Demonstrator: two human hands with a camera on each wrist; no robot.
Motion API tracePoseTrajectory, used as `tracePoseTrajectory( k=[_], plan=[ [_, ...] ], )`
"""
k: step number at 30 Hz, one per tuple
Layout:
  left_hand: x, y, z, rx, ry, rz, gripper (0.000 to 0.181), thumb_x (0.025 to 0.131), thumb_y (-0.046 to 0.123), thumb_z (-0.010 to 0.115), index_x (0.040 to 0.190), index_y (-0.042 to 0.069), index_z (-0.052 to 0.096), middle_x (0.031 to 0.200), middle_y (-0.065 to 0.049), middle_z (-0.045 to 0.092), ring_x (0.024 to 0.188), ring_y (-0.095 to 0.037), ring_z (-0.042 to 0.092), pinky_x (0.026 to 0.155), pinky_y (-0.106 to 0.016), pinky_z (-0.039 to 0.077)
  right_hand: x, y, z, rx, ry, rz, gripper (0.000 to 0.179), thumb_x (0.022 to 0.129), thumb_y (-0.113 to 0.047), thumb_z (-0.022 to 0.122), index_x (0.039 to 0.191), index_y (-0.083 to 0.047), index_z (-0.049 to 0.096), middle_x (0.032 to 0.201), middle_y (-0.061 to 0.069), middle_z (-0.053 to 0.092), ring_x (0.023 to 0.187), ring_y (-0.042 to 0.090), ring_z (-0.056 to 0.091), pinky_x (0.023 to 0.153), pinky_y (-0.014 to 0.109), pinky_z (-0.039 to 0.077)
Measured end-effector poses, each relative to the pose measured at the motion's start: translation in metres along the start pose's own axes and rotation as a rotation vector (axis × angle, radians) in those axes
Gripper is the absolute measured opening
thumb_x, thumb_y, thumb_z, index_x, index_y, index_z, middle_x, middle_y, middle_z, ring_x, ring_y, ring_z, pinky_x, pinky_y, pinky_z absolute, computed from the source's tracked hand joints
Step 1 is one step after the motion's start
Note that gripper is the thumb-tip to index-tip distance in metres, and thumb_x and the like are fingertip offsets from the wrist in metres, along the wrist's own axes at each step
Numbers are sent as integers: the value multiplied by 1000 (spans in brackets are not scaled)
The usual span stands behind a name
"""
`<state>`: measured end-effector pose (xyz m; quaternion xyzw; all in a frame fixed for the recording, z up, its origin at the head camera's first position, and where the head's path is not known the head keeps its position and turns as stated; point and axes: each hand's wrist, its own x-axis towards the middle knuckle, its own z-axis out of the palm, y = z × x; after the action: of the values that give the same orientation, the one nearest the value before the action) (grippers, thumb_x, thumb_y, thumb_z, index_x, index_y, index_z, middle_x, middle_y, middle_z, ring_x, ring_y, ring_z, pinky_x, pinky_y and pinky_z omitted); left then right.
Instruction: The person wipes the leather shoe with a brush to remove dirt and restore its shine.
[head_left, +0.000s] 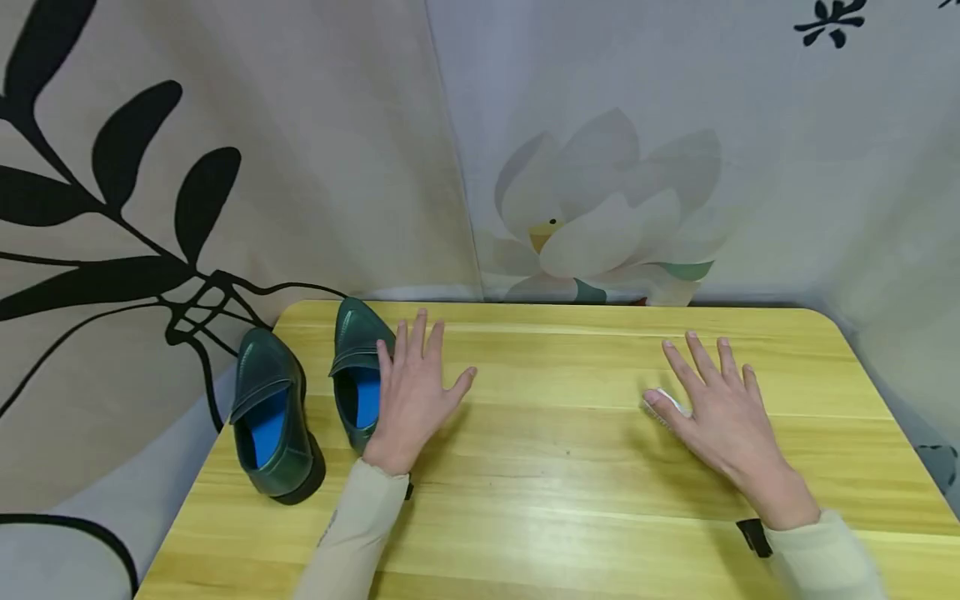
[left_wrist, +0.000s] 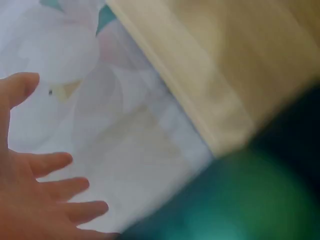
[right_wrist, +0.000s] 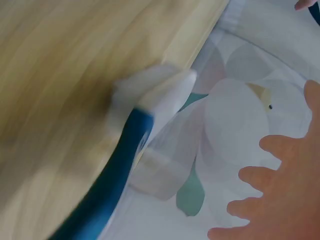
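Note:
My left hand (head_left: pixel 416 392) is spread with straight fingers and overlaps the right side of a dark green loafer (head_left: pixel 356 337) in the head view. That shoe's blue insole shows beside my fingers; in the left wrist view it is a dark blurred shape at the lower right. A matching green loafer (head_left: pixel 272 412) stands farther left. My right hand (head_left: pixel 723 417), fingers apart, hovers over a brush with a blue and white handle (right_wrist: pixel 107 185) and pale bristles. From the head, only a white end of the brush (head_left: pixel 667 403) shows by my thumb; the rest is hidden.
Both shoes stand on a light wooden table (head_left: pixel 540 517), at its left side. Behind its far edge hangs a pale curtain (head_left: pixel 337 167) printed with dark leaves and a white flower. Dark bands show at both sleeve cuffs.

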<state>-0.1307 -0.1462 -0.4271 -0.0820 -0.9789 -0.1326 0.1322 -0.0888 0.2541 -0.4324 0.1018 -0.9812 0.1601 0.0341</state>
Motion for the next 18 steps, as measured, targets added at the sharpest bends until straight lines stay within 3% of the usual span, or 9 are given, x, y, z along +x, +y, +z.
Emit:
tracePoseTrajectory(
  k=[4, 9, 13, 18],
  plan=[
    [-9, -21, -9, 62, 35, -109, 90, 92, 50, 74, 154, -6, 41, 163, -27, 30, 149, -53, 25, 112, -78, 16, 1, -10, 4, 9, 6, -20, 80, 103, -61, 49, 167, -20, 23, 171, 19, 13, 153, 54, 2, 111, 79, 10],
    [-17, -41, -18, 114, 8, -273, 97, 90, 47, 78, 153, -13, 36, 159, -37, 30, 144, -61, 27, 106, -83, 19, 3, -17, 8, 5, 14, -41, 80, 103, -61, 50, 167, -20, 23, 171, 19, 13, 153, 54, 4, 110, 79, 13],
    [-18, -54, -30, 83, -110, -387, 101, 92, 51, 73, 155, -15, 28, 157, -44, 22, 138, -67, 30, 101, -84, 26, 3, -19, 11, 8, 12, -44, 80, 103, -61, 50, 167, -21, 23, 171, 18, 12, 154, 53, 4, 110, 79, 14],
    [-19, -67, -41, -85, -322, -468, 107, 96, 53, 66, 160, -11, 8, 156, -49, 8, 125, -69, 42, 94, -75, 42, 3, -21, 12, 21, 16, -47, 79, 103, -61, 50, 166, -21, 25, 172, 17, 13, 155, 50, 2, 111, 79, 14]
  ],
)
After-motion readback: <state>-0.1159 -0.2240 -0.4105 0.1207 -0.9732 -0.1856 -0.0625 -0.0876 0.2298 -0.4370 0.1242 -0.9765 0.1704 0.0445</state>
